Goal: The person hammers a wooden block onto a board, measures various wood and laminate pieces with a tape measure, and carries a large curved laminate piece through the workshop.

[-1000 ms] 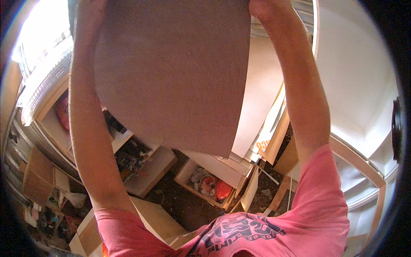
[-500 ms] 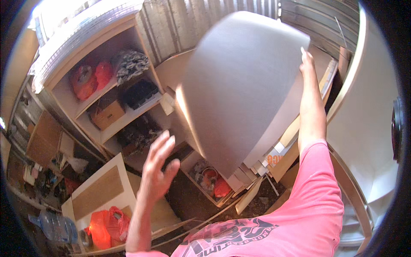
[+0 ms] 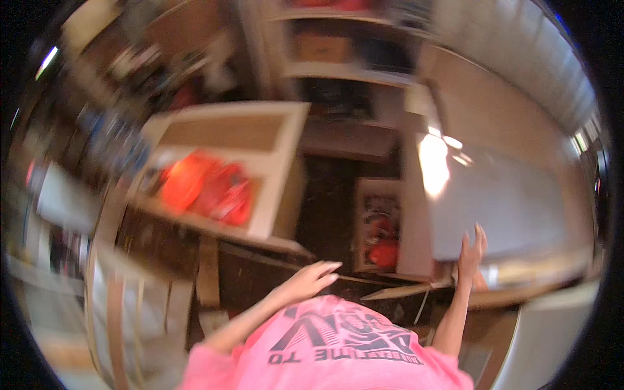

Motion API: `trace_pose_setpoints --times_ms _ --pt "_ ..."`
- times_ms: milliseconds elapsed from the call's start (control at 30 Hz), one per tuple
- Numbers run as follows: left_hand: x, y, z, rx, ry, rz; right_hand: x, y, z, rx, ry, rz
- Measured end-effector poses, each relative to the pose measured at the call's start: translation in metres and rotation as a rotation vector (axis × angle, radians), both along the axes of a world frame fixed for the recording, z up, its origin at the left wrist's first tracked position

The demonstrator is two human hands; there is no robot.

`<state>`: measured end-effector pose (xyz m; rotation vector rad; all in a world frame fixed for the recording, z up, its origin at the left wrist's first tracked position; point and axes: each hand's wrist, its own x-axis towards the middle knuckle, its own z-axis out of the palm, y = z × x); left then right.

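Observation:
My left hand (image 3: 309, 281) hovers just in front of my pink shirt, fingers stretched out and nothing held. Farther right, my right hand (image 3: 472, 255) is raised with its fingers apart. It overlaps the near edge of a smooth grey sheet (image 3: 513, 208); whether it touches the sheet I cannot tell. The sheet lies on a stack of boards, and bright sunlight patches fall by its left end. The whole picture is smeared by motion.
Orange and red plastic bags (image 3: 208, 185) lie on a pale wooden panel (image 3: 276, 175) at left. A low open box (image 3: 359, 224) with red contents sits between panel and stack. Open shelves (image 3: 354, 73) stand behind; a corrugated metal wall (image 3: 513, 45) rises at right.
The view has swung left and down. The grey sheet, held up at its far corner by my right hand before, now lies flat, and that hand has let go. My left hand has dropped toward my body.

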<state>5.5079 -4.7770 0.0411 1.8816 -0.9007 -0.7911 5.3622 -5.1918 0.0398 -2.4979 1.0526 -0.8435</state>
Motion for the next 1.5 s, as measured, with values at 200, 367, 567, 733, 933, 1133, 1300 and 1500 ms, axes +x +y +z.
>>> trace_pose_setpoints --times_ms 200,367,567,733,933,1133,1300,1500 --pt "-0.004 0.081 0.020 -0.118 -0.010 0.126 -0.017 -0.039 -0.062 -0.348 0.522 -0.004" --pt "-0.021 0.204 0.006 -0.158 0.057 0.353 0.030 -0.029 -0.033 -0.274 0.387 -0.013" --pt "-0.025 0.355 -0.004 -0.123 0.009 0.831 0.184 0.237 0.021 -0.020 -0.065 0.634" --pt "-0.036 0.448 0.005 -0.180 0.053 1.166 0.251 0.487 0.047 0.565 0.053 1.205" --pt "-0.053 0.491 -0.017 -0.215 0.162 1.382 0.269 0.590 0.019 0.217 1.413 1.613" --pt "-0.010 0.530 -0.029 -0.202 0.233 1.451 0.322 0.593 -0.031 0.322 1.696 1.778" --pt "0.081 0.582 -0.014 -0.081 0.199 1.409 0.398 0.656 -0.019 0.438 1.558 1.927" --pt "0.176 0.673 -0.004 -0.014 -0.011 1.433 0.480 0.750 -0.004 0.424 1.502 2.050"
